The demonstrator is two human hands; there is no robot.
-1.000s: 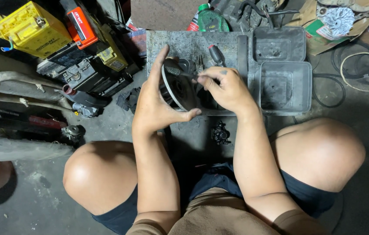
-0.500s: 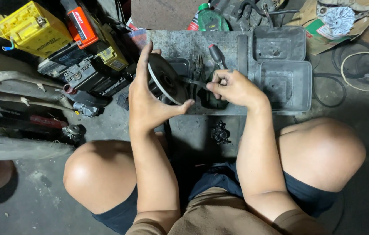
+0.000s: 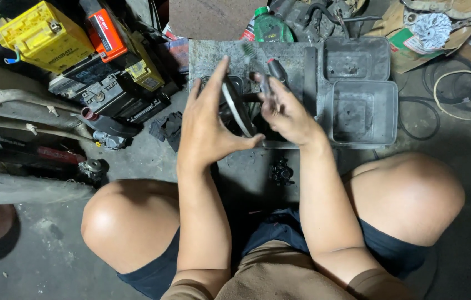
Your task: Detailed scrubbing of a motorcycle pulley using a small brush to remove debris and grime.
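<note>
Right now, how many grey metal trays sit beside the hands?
2: one grey tray at the back, another grey tray nearer, right of the right hand. More may be hidden among the clutter.

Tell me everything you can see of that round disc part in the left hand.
The dark round metal disc looks grimy, with a paler rim. It stands on edge, tilted, seen nearly edge-on over the grey metal tray. The left hand clasps it, fingers behind and thumb below. The right hand, blurred, is close beside it; contact is unclear.

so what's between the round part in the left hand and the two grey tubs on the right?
Head view: the right hand, blurred, holding a thin tool, then an upright dark bar beside the grey tubs. The left hand grips the round part.
</note>
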